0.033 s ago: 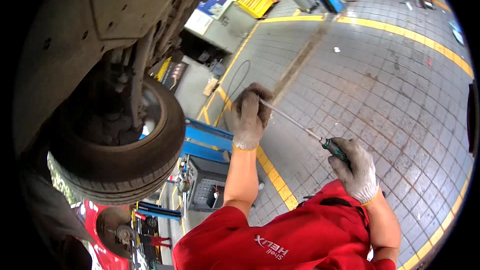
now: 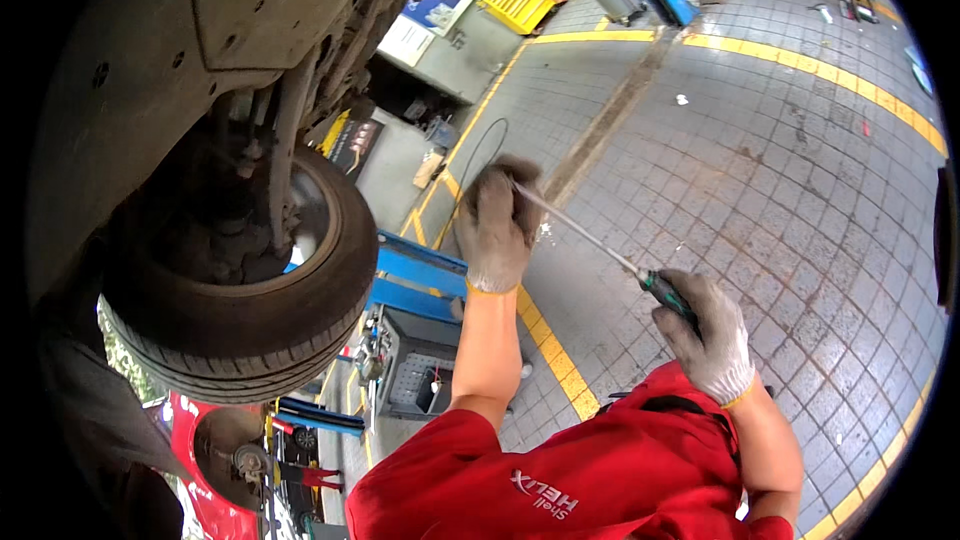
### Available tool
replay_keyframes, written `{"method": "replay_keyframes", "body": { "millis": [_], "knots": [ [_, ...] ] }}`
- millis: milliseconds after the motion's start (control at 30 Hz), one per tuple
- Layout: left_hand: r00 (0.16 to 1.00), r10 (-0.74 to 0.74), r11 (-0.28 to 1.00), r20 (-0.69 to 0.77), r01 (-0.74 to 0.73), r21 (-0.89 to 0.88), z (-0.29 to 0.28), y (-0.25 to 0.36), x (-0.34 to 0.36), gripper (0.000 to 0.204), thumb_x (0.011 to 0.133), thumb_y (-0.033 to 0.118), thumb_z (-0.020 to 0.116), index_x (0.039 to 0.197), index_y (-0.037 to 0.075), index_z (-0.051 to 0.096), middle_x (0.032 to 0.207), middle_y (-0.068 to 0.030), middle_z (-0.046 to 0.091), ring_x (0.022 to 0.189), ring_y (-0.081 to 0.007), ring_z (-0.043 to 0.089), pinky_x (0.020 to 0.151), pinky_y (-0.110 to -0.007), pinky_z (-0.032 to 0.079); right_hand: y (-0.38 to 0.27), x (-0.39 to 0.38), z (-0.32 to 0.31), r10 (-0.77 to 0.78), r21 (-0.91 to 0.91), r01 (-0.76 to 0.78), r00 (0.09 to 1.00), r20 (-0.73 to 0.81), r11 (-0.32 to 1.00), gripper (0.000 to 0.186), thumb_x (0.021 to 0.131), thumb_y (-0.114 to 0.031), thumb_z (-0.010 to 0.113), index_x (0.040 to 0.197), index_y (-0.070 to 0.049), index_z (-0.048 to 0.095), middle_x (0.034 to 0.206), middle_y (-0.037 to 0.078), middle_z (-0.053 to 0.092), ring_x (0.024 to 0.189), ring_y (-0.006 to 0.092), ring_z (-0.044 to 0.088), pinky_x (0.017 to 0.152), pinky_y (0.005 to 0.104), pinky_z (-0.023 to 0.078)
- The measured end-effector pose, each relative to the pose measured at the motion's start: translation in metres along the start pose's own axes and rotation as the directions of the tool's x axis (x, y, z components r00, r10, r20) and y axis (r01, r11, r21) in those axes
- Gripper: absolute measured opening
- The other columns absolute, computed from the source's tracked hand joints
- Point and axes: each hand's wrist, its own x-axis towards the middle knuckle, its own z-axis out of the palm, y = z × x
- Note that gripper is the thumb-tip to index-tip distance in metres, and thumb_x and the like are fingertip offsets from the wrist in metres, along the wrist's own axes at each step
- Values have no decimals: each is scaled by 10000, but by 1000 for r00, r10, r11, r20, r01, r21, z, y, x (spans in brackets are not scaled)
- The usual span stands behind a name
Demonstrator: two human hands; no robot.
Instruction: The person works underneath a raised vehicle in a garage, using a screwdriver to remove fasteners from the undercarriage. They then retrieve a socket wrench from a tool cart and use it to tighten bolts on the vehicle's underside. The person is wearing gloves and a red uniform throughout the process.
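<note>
My right hand, in a soiled white work glove, is closed round the dark green handle of a long screwdriver. Its thin metal shaft slopes up and left to my left hand. That hand wears a darkly stained glove and is closed, its fingers curled by the shaft's far end. A dark, blurred shape lies within those fingers, and I cannot tell what it is. The screwdriver's tip is hidden there.
A raised car's underside and its wheel hang at my left. Beyond are blue lift parts, a grey tool cart and a yellow crate. Yellow lines cross the tiled floor; a red car stands lower left.
The view has shifted slightly, so the wheel and floor sit a little differently. My left hand and the dark shape in it are a bit more blurred. Both hands keep their grip.
</note>
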Motion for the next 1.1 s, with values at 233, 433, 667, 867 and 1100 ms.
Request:
{"method": "replay_keyframes", "body": {
  "millis": [233, 433, 667, 867, 1100],
  "knots": [
    [949, 315, 828, -8, -279, -486, -2, 59, 66, 408, 1115, 476, 533, 1197, 95, 652, 731, 16, 479, 500, -92, 332, 404, -243, 256, -56, 82, 51, -104, 244, 83, 992, 73, 966, 416, 963, -193, 684, 1345, -29, 650, 1098, 227, 709, 992, 384, 712, 881, 437, 559],
    [826, 520, 748, 220, -315, -584, -30, 115, 124, 381, 1139, 393, 502, 1262, 57, 634, 747, -13, 497, 534, -123, 377, 424, -268, 331, -82, 136, 95, -211, 390, 224, 974, -77, 893, 415, 989, -216, 673, 1359, -31, 640, 1112, 234, 715, 1023, 361, 726, 883, 429, 561],
    [689, 571, 793, 445, -322, -518, -61, 149, 156, 352, 1138, 365, 512, 1261, 53, 618, 768, -18, 426, 585, -120, 321, 483, -272, 312, -96, 172, 124, -338, 342, 387, 921, -196, 856, 424, 991, -177, 708, 1367, -8, 613, 1039, 155, 698, 905, 212, 667, 859, 353, 544],
    [786, 514, 821, 343, -335, -462, -51, 158, 146, 316, 1132, 368, 529, 1183, 65, 605, 773, -17, 422, 589, -118, 303, 480, -271, 295, -97, 178, 136, -346, 335, 409, 909, -232, 849, 438, 994, -189, 721, 1374, -3, 608, 1039, 139, 703, 913, 181, 662, 866, 346, 548],
    [852, 493, 783, 177, -346, -517, -52, 158, 152, 322, 1128, 368, 541, 1160, 50, 583, 783, -17, 418, 585, -121, 296, 478, -276, 279, -104, 175, 143, -312, 358, 390, 914, -259, 848, 443, 996, -195, 720, 1382, -8, 607, 1023, 139, 703, 887, 170, 661, 845, 344, 550]
  ]
}}
